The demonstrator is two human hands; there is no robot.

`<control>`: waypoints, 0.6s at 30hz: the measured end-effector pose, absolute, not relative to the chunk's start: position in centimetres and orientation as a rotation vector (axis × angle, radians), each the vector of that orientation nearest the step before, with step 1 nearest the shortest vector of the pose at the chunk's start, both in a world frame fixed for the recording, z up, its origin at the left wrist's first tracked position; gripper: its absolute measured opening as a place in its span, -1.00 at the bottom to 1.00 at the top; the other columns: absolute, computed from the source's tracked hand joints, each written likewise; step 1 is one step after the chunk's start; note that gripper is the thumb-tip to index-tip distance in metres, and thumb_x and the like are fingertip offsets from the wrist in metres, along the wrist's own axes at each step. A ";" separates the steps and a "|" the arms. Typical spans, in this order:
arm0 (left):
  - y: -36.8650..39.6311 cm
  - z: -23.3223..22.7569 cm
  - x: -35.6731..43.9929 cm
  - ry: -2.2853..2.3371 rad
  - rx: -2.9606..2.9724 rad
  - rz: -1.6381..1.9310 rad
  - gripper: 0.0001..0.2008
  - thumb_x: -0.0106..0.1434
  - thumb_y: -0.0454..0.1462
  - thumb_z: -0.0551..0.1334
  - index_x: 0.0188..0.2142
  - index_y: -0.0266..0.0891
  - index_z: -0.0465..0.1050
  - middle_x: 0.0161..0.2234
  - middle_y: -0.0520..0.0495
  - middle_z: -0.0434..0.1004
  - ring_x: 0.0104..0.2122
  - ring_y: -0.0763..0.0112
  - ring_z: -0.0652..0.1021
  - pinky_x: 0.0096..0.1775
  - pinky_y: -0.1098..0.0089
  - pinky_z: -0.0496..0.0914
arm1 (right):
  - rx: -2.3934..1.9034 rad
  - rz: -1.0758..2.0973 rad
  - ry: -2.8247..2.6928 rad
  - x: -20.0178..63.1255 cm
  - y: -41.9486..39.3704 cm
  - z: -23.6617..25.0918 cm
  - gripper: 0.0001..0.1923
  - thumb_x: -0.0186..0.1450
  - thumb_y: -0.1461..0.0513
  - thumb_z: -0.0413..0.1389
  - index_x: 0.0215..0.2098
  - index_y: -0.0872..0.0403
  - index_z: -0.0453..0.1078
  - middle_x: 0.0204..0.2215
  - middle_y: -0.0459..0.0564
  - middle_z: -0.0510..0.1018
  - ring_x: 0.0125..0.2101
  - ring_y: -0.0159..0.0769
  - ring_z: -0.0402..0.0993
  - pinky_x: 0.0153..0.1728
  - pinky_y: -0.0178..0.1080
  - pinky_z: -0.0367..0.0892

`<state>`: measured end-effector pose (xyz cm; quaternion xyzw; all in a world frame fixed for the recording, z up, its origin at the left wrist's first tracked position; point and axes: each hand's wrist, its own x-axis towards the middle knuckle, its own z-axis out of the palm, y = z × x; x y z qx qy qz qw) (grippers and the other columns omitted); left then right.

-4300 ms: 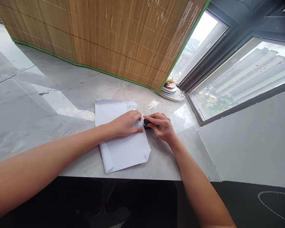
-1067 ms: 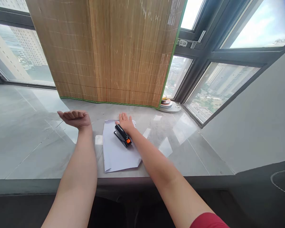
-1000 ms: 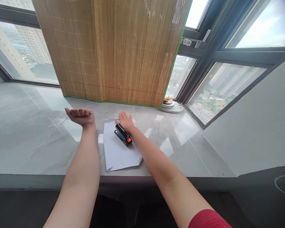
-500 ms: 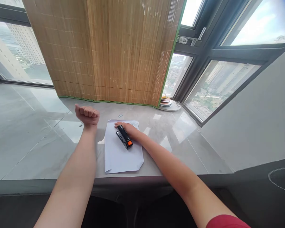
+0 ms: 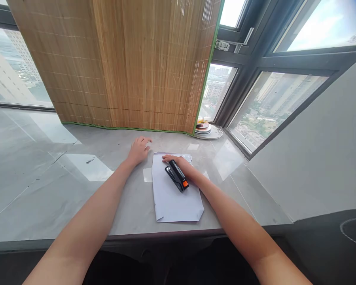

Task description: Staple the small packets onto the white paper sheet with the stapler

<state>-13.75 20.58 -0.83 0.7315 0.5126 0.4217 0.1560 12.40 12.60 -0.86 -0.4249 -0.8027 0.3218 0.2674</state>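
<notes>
My right hand [image 5: 182,163] is at the upper part of the white sheets of paper [image 5: 176,208], closed against a black stapler [image 5: 178,175] with an orange patch at its rear end. The stapler lies aslant over the paper, and its body hides part of my fingers. Left of the paper's top edge, my left hand [image 5: 139,150] is low over the counter. Its thumb and index finger are apart, with no object visible between them. The small pale strip seen there earlier is covered by this hand.
A bamboo blind [image 5: 130,67] with green edging hangs down to the back of the grey tiled counter [image 5: 130,213]. Stacked plates [image 5: 206,130] stand in the corner by the window. A small dark mark [image 5: 89,161] lies on the counter at left.
My left hand has gone from a raised fist to a lowered hand with parted fingers, further right. My right hand, the stapler and the paper have shifted right together. The view has turned slightly.
</notes>
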 end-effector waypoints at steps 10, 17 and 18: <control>22.6 -3.5 -16.4 1.864 2.322 0.857 -0.76 0.34 -0.37 0.14 -0.19 -0.16 0.60 -0.17 -0.25 0.53 -0.06 -0.06 0.50 0.00 0.05 0.39 | -1.115 0.739 -1.977 12.2 14.0 -1.1 -0.65 0.32 0.26 -0.01 -0.12 0.00 0.61 -0.02 -0.02 0.70 0.01 -0.18 0.60 0.13 -0.12 0.40; 21.6 -1.7 -15.0 1.629 2.348 1.124 -0.77 0.38 -0.28 0.16 -0.10 -0.16 0.60 -0.10 -0.22 0.52 -0.03 0.02 0.50 0.06 0.09 0.39 | -1.393 0.659 -2.016 13.7 12.8 -0.5 -0.76 0.23 0.26 0.00 -0.55 0.03 0.42 -0.66 -0.15 0.37 -0.57 -0.35 0.23 -0.45 -0.29 0.12; 21.2 -1.3 -14.4 1.438 2.406 1.083 -0.76 0.42 -0.25 0.14 -0.09 -0.14 0.60 -0.10 -0.19 0.53 -0.06 0.09 0.51 0.06 0.13 0.40 | -1.419 0.625 -2.033 13.6 12.7 -0.6 -0.76 0.23 0.26 0.01 -0.57 0.03 0.39 -0.67 -0.15 0.36 -0.57 -0.36 0.20 -0.45 -0.28 0.09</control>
